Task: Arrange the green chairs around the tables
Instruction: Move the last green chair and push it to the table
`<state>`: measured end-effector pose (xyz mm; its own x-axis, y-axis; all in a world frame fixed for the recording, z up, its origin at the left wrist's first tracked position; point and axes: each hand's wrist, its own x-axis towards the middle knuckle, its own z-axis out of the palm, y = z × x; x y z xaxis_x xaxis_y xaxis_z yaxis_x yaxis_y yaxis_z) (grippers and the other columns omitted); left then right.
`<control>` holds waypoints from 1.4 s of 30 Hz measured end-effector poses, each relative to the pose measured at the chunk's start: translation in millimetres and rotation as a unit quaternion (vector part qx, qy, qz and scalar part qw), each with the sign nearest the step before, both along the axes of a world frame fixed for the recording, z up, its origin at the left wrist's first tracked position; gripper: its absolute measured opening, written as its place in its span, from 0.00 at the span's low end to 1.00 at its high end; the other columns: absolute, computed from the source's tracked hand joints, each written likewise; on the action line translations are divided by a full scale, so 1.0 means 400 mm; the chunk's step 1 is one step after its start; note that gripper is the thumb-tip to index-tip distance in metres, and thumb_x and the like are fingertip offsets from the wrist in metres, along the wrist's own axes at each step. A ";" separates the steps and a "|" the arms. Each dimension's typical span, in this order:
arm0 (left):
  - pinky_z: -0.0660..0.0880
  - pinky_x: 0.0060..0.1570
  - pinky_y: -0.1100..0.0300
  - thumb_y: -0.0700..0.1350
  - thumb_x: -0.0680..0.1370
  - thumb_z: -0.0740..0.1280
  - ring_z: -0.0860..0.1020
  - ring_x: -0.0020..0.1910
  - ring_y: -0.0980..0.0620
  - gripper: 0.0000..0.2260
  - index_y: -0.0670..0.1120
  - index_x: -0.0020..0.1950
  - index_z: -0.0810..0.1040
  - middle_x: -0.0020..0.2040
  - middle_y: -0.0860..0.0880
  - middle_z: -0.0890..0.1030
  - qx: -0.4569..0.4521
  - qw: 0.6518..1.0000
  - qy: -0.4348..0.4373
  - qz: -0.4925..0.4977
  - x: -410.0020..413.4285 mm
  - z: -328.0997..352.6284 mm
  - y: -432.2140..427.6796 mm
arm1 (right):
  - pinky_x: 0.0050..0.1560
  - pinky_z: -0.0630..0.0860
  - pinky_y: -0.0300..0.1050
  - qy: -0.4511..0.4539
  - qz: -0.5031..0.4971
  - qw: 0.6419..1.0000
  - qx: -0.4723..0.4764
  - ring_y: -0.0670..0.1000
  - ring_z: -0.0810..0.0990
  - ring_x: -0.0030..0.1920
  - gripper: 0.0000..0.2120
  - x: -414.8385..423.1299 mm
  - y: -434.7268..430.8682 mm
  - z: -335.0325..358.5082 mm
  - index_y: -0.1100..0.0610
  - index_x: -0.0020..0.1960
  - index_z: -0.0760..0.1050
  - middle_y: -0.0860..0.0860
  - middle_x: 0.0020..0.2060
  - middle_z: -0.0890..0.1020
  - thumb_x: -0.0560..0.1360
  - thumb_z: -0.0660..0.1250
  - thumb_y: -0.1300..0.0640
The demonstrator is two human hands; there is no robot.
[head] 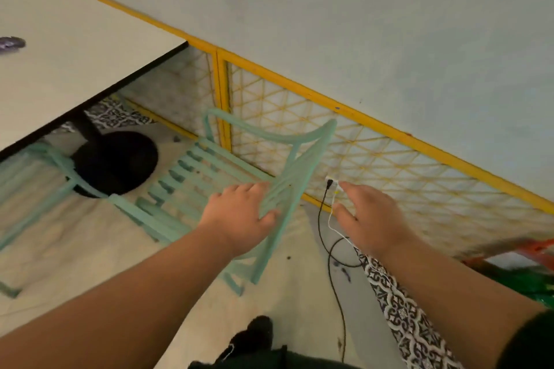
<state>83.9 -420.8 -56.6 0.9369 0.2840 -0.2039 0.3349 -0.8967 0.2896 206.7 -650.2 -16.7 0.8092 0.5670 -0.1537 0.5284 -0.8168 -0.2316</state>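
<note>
Nearest us were our two forearms, and a dark shoe [257,335] on the pale floor [90,234] below them. Our left hand [239,213] gripped the slatted back of the green chair [209,177], thumb on the near side and fingers through the slats. Our right hand [368,219] hung apart from it with spread fingers, holding nothing, just above the cables [322,219] by the yellow lattice fence [374,156].

The chair stood right of the table [75,69], near its black pedestal [117,162]. Its seat faced left toward the table and its back was nearest us, so its back-to-front axis ran right to left. Motion blur hid whether it was tilted.

We judged this the placing step. Next the chair needed sliding left to tuck under the table edge beside the second chair [45,177].
</note>
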 end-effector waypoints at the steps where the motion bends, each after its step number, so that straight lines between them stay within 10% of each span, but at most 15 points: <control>1: 0.68 0.68 0.44 0.68 0.76 0.51 0.69 0.73 0.45 0.33 0.55 0.79 0.61 0.76 0.51 0.71 0.002 1.000 0.002 0.010 0.004 -0.003 0.013 | 0.71 0.67 0.54 0.001 0.009 1.000 0.009 0.55 0.72 0.71 0.27 0.019 0.022 -0.002 0.54 0.78 0.67 0.54 0.70 0.77 0.82 0.60 0.43; 24: 0.68 0.69 0.42 0.73 0.77 0.45 0.67 0.75 0.49 0.35 0.57 0.79 0.61 0.76 0.56 0.71 0.062 0.939 0.049 0.335 0.176 -0.193 -0.200 | 0.68 0.69 0.55 0.005 0.339 0.940 -0.042 0.58 0.74 0.67 0.26 0.568 0.219 -0.282 0.55 0.74 0.72 0.55 0.66 0.80 0.82 0.59 0.42; 32: 0.72 0.62 0.45 0.79 0.73 0.37 0.72 0.70 0.49 0.43 0.58 0.75 0.68 0.69 0.56 0.77 0.067 0.914 0.091 0.390 0.185 -0.271 -0.236 | 0.56 0.75 0.56 -0.016 0.418 0.908 -0.026 0.59 0.79 0.56 0.25 0.617 0.298 -0.344 0.57 0.59 0.81 0.55 0.53 0.84 0.81 0.57 0.39; 42: 0.72 0.25 0.58 0.81 0.69 0.34 0.75 0.27 0.56 0.39 0.56 0.37 0.74 0.29 0.54 0.76 0.059 0.903 0.099 0.413 0.205 -0.295 -0.251 | 0.28 0.60 0.43 -0.121 0.473 0.867 -0.095 0.53 0.72 0.28 0.32 0.613 0.336 -0.377 0.54 0.31 0.76 0.50 0.24 0.73 0.77 0.47 0.33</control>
